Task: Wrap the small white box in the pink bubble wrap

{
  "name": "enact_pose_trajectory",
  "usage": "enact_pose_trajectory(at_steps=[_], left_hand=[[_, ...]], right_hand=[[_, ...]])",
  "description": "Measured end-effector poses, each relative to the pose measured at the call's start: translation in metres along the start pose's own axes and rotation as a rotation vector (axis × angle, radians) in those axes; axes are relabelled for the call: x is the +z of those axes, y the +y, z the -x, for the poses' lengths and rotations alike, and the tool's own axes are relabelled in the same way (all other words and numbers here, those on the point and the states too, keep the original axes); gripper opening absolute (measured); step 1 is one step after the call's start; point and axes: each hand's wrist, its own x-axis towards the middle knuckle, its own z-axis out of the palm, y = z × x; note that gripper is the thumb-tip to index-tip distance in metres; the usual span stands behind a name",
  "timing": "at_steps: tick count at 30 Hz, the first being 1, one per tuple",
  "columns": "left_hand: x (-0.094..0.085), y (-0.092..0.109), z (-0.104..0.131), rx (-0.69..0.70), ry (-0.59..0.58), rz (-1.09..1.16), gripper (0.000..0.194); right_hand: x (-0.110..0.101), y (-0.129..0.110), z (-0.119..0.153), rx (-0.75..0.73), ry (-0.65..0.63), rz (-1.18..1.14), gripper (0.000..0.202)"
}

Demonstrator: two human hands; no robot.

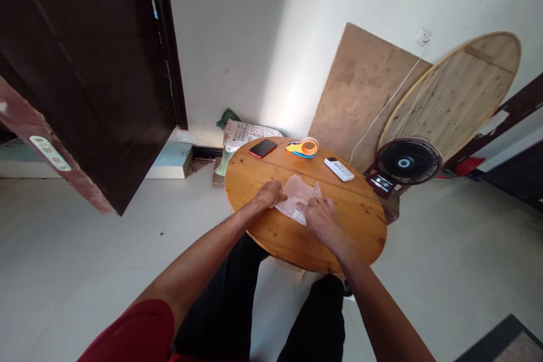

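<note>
A crumpled, thin pinkish-white sheet (296, 192) lies on the round wooden table (356, 226), with a whiter part near its lower edge. My left hand (271, 194) pinches the sheet's left edge, thumb and fingers pressed together. On the right side of the sheet, my right hand (320, 215) has its fingers bent over the material, and its thumb points inward across the sheet. Whether the right fingers grip the sheet or only press on it is hidden by the hand.
Along the table's far side lie a phone (262, 148), an orange and blue tape dispenser (303, 148) and a white remote (339, 169). A fan (407, 163) stands to the right, before leaning boards (365, 79). A dark door (85, 56) is at left.
</note>
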Motion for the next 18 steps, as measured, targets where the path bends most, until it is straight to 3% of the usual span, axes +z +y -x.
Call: enact_pose_trajectory(at_steps=[7, 11, 18], left_hand=[[0.007, -0.004, -0.006, -0.046, -0.103, 0.148, 0.012], [0.010, 0.007, -0.004, -0.075, -0.110, 0.321, 0.014], [0.012, 0.021, -0.002, -0.105, -0.254, 0.623, 0.010]], right_hand=[[-0.006, 0.000, -0.001, -0.032, 0.018, 0.011, 0.037], [-0.006, 0.002, -0.003, -0.049, 0.006, 0.003, 0.033], [-0.002, 0.005, -0.005, -0.045, -0.031, -0.002, 0.036]])
